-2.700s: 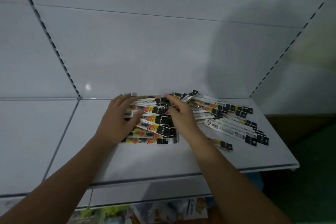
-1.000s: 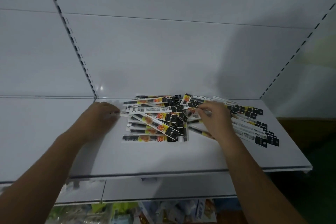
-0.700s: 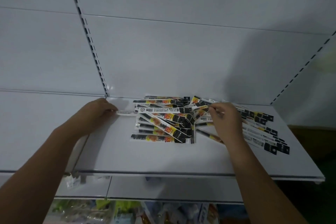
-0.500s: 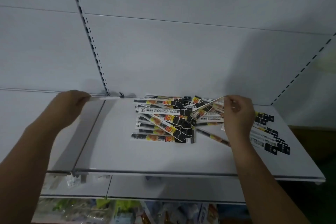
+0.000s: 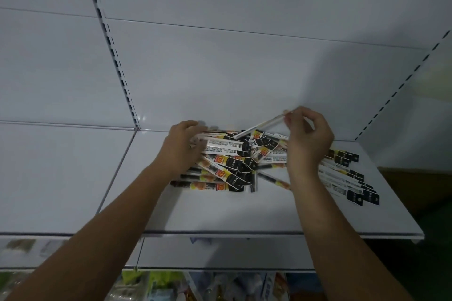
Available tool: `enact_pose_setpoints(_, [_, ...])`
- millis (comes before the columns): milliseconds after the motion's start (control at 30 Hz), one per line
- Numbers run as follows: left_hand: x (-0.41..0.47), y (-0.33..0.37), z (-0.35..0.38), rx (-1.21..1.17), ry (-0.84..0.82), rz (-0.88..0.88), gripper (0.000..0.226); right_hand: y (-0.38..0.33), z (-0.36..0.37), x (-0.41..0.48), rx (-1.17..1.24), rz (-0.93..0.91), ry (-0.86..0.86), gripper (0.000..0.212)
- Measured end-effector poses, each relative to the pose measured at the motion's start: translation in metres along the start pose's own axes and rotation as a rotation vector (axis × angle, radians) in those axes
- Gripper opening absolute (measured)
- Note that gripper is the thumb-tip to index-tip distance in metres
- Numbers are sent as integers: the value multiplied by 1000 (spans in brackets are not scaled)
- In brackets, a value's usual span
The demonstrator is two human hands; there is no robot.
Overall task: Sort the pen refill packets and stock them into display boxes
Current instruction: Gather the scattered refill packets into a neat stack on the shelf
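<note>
**Pen refill packets, heap** [image 5: 227, 166]: middle of the white shelf [image 5: 220, 212], printed fronts and barcode backs crossing at all angles.
**Black-ended packets, fanned row** [image 5: 347, 176]: right part of the shelf, beside the heap.
**Right hand** [image 5: 308, 139]: thumb and fingers pinch 1 white packet [image 5: 261, 126] by its upper end. It is raised and tilted, with its lower end over the heap.
**Left hand** [image 5: 181, 146]: lies on the heap's left ends with fingers bent; whether it grips anything cannot be told.
**Display boxes**: 0 in view.
**Progress, judged**: sorting is at an early stage, the heap is largely unsorted, and stocking has not begun.
</note>
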State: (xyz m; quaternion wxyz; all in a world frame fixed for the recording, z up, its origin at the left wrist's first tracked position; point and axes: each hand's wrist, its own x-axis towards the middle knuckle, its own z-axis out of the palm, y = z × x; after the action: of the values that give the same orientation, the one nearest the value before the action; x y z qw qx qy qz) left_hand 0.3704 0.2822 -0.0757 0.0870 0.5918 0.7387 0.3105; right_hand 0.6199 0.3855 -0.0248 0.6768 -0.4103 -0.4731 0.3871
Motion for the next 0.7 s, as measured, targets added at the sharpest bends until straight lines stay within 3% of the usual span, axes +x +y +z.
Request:
enact_pose_setpoints(100, [-7, -10, 2, -163, 173, -60, 39, 15, 14, -18, -107, -67, -101, 14])
enact_pose_setpoints(200, [-18, -14, 2, -302, 299, -175, 37, 34, 12, -32, -283, -109, -386, 16])
enact_pose_setpoints(367, [-22, -14, 10, -467, 212, -293, 46, 49, -9, -33, -643, -122, -803, 29])
enact_pose_setpoints(433, [-21, -13, 11, -465, 238, -277, 41, 45, -20, -24, -679, -97, -826, 34])
enact_pose_setpoints(567, [-22, -18, 8, -385, 285, -195, 39, 34, -63, 20, -768, -144, -648, 30])
enact_pose_setpoints(700, [-16, -20, 3, -159, 253, -104, 53, 44, -116, 75, -1168, -9, -606, 67])
